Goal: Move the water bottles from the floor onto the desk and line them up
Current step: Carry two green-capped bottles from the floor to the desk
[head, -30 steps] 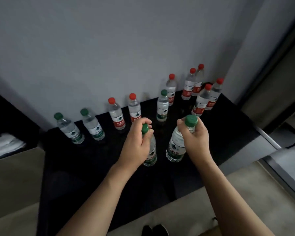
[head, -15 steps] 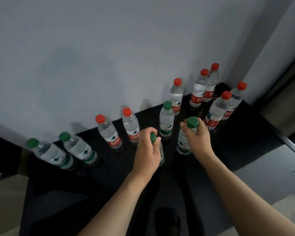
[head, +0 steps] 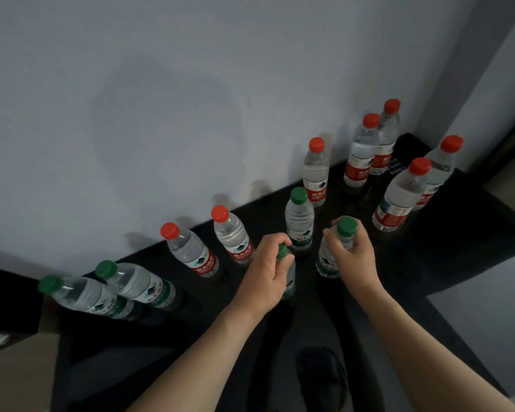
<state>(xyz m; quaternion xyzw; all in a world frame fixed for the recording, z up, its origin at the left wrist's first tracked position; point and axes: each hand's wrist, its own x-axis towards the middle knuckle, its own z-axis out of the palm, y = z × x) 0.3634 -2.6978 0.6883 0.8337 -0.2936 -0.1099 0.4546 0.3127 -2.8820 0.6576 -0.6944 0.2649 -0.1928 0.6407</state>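
Gripping one green-capped bottle in each hand, I see both standing upright on the black desk (head: 473, 248), a little out from its back edge. My left hand (head: 265, 275) is curled round the neck of the left bottle (head: 289, 281), covering most of it, with only a sliver of its cap showing. My right hand (head: 354, 257) pinches the right bottle (head: 327, 257) just under its cap, fingers wrapped round the neck. Just behind them stands another green-capped bottle (head: 299, 221). Along the back edge, by the grey wall (head: 191, 99), run two green-capped bottles (head: 116, 289) toward the left corner and two red-capped bottles (head: 211, 248) beside them. Five more red-capped bottles (head: 399, 191) cluster near the right back corner.
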